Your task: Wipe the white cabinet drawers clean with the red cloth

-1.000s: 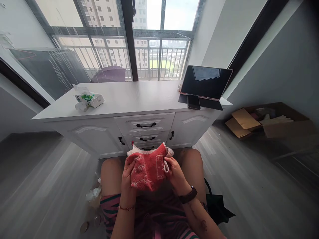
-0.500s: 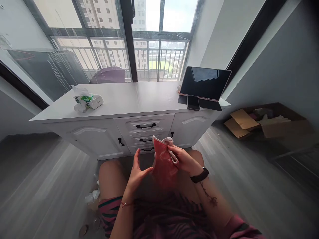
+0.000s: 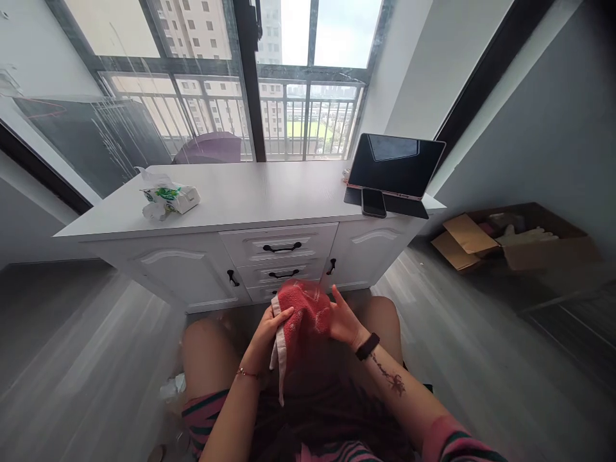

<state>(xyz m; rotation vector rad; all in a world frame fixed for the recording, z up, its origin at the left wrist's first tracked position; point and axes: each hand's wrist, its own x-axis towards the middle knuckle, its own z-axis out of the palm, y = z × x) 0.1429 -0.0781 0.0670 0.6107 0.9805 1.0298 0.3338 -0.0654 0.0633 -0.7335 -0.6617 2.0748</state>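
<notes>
A red terry towel [image 3: 303, 311] with a white hem hangs in loose folds above my lap. My left hand [image 3: 270, 330] is closed on its hemmed left edge, thumb across the front and the other fingers partly hidden behind the fabric. The white hem dangles below that hand. On the towel's other side, my right hand [image 3: 345, 322] has its thumb stretched up and apart, with its fingertips at the cloth's right edge and partly hidden by it. Part of the towel is blurred by motion.
A white cabinet [image 3: 260, 205] stands ahead, bearing a tissue pack [image 3: 180, 197] on the left and a tablet [image 3: 395, 163] with a phone [image 3: 373, 203] on the right. An open cardboard box [image 3: 543, 250] lies on the floor at right. Crumpled white tissue [image 3: 172, 387] lies by my left leg.
My left hand, open before, has taken hold of the towel's hemmed edge. My right hand has let go of its pinch and opened. The towel has turned, its hem now on the left.
</notes>
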